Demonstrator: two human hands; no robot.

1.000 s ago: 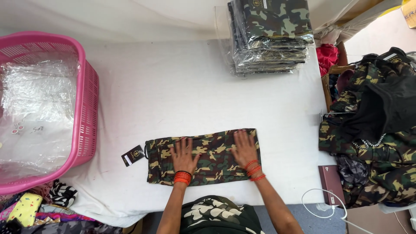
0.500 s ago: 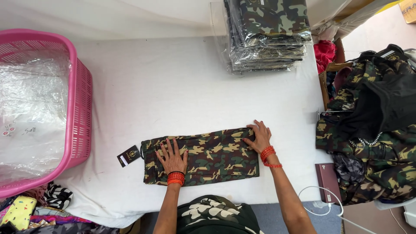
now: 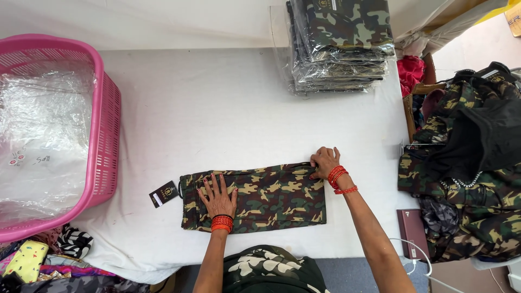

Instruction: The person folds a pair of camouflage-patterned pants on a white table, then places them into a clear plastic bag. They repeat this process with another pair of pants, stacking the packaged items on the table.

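A folded camouflage garment (image 3: pixel 271 196) lies flat near the front edge of the white table (image 3: pixel 217 108). A black hang tag (image 3: pixel 163 193) sticks out at its left end. My left hand (image 3: pixel 218 196) rests flat on the garment's left part, fingers spread. At the garment's upper right corner my right hand (image 3: pixel 324 161) has its fingers curled on the cloth edge. Both wrists wear red bangles.
A pink plastic basket (image 3: pixel 106 125) holding clear plastic bags stands at the left. A stack of bagged camouflage garments (image 3: pixel 339 46) sits at the back of the table. A heap of loose camouflage and black clothes (image 3: pixel 467 173) lies to the right.
My right hand has slid from the garment's middle to its upper right corner. My left hand has shifted slightly left and stays flat on the cloth.
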